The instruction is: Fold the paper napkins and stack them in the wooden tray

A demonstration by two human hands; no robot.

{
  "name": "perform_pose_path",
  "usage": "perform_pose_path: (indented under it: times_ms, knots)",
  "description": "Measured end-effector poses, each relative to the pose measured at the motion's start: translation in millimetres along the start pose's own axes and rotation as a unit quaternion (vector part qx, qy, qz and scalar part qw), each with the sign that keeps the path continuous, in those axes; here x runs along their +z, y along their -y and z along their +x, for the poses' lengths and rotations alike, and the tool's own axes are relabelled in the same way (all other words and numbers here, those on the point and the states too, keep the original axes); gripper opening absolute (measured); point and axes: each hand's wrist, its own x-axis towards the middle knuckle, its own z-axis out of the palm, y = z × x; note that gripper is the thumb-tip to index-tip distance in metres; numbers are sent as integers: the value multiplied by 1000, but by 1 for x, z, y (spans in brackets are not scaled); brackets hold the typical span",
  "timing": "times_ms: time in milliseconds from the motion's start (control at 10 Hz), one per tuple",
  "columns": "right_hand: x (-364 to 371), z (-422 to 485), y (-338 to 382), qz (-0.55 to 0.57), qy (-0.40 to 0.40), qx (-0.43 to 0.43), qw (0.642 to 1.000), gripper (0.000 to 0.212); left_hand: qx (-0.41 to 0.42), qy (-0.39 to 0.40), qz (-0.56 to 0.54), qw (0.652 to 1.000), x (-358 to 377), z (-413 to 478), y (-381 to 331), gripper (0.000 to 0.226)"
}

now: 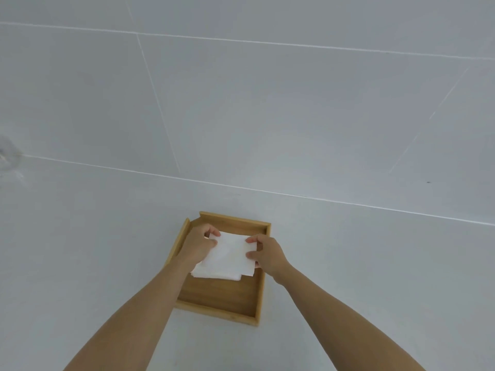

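A shallow wooden tray (227, 306) lies on the pale floor in the lower middle of the head view. A folded white paper napkin (227, 257) sits in its far half, on top of other white napkins (235, 277) whose edges stick out beneath it. My left hand (198, 243) pinches the napkin's far left corner. My right hand (267, 253) grips its right edge between thumb and fingers. Both forearms reach in from the bottom of the frame.
Large pale grey floor tiles (294, 116) with thin white grout lines surround the tray on all sides. A faint smudge (9, 156) marks the floor at the far left edge.
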Motion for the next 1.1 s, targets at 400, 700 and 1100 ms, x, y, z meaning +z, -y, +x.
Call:
perform_pose_path:
  times_ms: [400, 700, 1100]
  knots:
    - [46, 21, -6, -165, -34, 5, 986, 56, 11, 68, 30, 997, -17, 23, 33, 47]
    - [54, 25, -12, -259, -31, 17, 965, 57, 33, 81, 121, 989, -15, 28, 49, 50]
    - [28, 3, 9, -297, -29, 7, 954, 49, 83, 30, 202, 975, -30, 9, 25, 62]
